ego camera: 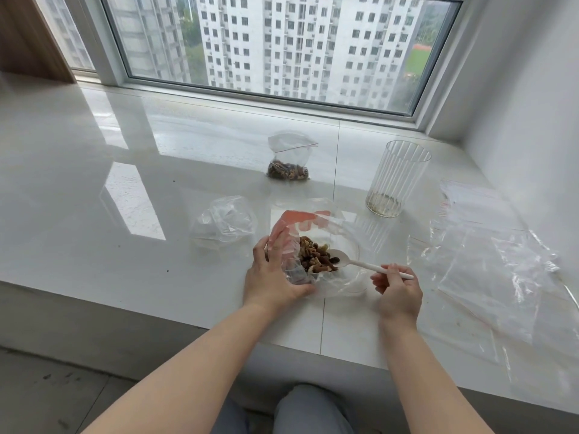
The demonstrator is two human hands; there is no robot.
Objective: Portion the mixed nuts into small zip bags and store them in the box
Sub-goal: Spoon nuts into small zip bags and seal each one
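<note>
Nuts [316, 256] are needing a level spoon [360, 263] pinched at three o'clock by the right hand [398, 291] while the left hand [271, 277] is gripping the bag [291, 236] open.

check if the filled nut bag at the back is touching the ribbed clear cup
Apart. The head view shows bare white sill between the filled nut bag and the ribbed clear cup, which stands well off to its right.

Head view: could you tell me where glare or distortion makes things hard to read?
Head view: window glare streaks the white ledge; the empty zip bags nearly vanish against it; wide-angle bends the window frame; the nuts and spoon stay sharp.
</note>
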